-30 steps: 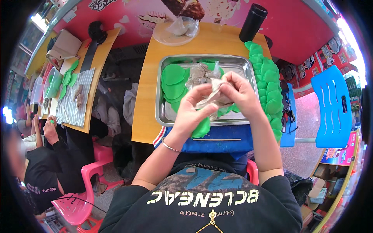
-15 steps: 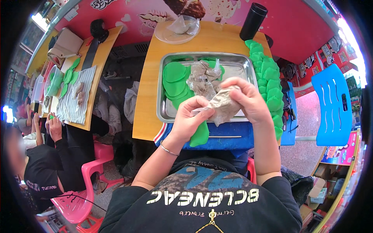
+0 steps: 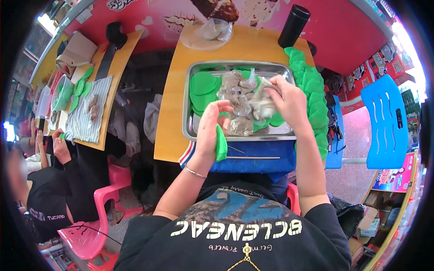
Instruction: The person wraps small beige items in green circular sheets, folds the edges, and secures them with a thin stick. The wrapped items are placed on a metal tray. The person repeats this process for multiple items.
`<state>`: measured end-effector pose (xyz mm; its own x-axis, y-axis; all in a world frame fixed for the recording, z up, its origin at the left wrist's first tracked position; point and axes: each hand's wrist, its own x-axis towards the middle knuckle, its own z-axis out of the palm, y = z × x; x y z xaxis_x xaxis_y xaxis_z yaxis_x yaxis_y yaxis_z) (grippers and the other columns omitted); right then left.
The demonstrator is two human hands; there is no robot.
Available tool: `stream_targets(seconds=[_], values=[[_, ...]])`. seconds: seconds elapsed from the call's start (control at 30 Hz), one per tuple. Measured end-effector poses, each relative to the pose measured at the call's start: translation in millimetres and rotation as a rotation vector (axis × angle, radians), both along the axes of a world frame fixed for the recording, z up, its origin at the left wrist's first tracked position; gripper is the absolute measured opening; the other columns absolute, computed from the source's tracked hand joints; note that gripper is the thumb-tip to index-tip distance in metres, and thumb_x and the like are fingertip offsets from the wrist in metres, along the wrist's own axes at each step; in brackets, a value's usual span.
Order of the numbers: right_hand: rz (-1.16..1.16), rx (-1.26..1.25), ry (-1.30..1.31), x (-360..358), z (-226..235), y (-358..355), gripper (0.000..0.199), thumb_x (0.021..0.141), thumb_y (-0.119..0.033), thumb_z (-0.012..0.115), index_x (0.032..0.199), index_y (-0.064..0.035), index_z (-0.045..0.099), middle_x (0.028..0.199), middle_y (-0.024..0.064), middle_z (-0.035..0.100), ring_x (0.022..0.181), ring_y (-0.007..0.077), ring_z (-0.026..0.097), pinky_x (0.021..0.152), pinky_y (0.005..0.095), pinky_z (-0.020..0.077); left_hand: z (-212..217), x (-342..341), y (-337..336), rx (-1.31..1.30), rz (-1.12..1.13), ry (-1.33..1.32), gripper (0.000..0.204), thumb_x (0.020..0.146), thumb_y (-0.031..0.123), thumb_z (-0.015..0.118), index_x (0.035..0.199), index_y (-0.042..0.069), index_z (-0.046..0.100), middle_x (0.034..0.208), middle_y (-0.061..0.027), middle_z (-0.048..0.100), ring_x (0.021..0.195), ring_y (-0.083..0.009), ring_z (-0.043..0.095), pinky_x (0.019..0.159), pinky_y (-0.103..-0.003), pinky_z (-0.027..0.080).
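Observation:
My left hand (image 3: 209, 131) is at the near left rim of a metal tray (image 3: 186, 124), its fingers curled. A limp green rounded piece (image 3: 221, 147) hangs from its palm side, gripped there. Over the tray's right half, my right hand (image 3: 290, 100) pinches the top of a small clear plastic bag (image 3: 261, 107) with something greyish-brown in it. Several similar bags of brownish contents (image 3: 235, 86) lie in the middle of the tray. Overlapping flat green pieces (image 3: 203, 92) lie in its left part. What fills the bags cannot be made out.
A row of overlapping green pieces (image 3: 313, 90) runs along the table's right edge. At the back stand a black cylinder (image 3: 294, 25) and a plastic plate (image 3: 192, 39) with a bag on it. A thin stick (image 3: 253, 157) lies on blue cloth (image 3: 266, 166). A co-worker sits at the left table.
My hands have parted. My right hand has carried a bag away from my left hand, up over the tray. The green piece stays in my left hand, which has turned.

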<state>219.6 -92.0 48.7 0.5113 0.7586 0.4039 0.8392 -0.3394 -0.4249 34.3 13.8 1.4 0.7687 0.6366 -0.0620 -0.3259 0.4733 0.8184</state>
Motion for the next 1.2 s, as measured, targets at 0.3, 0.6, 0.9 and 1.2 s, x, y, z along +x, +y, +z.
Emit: stream_targets(seconds=[0.3, 0.6, 0.9, 1.2], values=[[0.418, 0.253, 1.036, -24.7, 5.2, 0.7, 0.016, 0.092, -0.013, 0.049, 0.102, -0.0027, 0.056, 0.087, -0.0029, 0.054, 0.081, 0.0043, 0.047, 0.073, 0.0195, 0.0397, -1.8, 12.9, -8.7, 0.211, -0.081, 0.049, 0.089, 0.073, 0.021, 0.073, 0.140, 0.001, 0.018, 0.127, -0.0136, 0.040, 0.087, -0.0090, 0.051, 0.076, -0.024, 0.044], [0.322, 0.173, 0.957, -27.7, 8.3, -8.7, 0.018, 0.088, -0.019, 0.059, 0.093, -0.0021, 0.060, 0.074, -0.0057, 0.055, 0.067, 0.0024, 0.048, 0.061, 0.0198, 0.0409, -16.3, 13.5, -12.3, -0.025, -0.174, -0.069, 0.017, 0.089, 0.024, 0.057, 0.098, 0.009, 0.059, 0.091, 0.0025, 0.061, 0.078, -0.0037, 0.056, 0.065, -0.020, 0.046], [0.394, 0.286, 1.088, -35.0, 11.7, -9.1, 0.027, 0.074, -0.015, 0.073, 0.090, -0.0009, 0.056, 0.082, -0.0027, 0.056, 0.074, 0.0047, 0.050, 0.065, 0.0214, 0.0413, 6.6, 12.4, -16.9, 0.029, -0.011, -0.051, 0.016, 0.092, 0.019, 0.053, 0.091, 0.005, 0.060, 0.082, 0.0040, 0.060, 0.076, -0.0027, 0.051, 0.069, -0.020, 0.042], [0.297, -0.076, 1.016, -25.5, -13.3, -25.7, 0.028, 0.083, -0.025, 0.064, 0.098, -0.0024, 0.059, 0.085, 0.0020, 0.063, 0.066, 0.0104, 0.057, 0.053, 0.0243, 0.0444, 16.4, 1.5, -8.7, 0.088, 0.021, -0.041, 0.022, 0.091, 0.014, 0.054, 0.108, 0.001, 0.053, 0.101, -0.0023, 0.055, 0.092, -0.0070, 0.050, 0.080, -0.020, 0.040]])
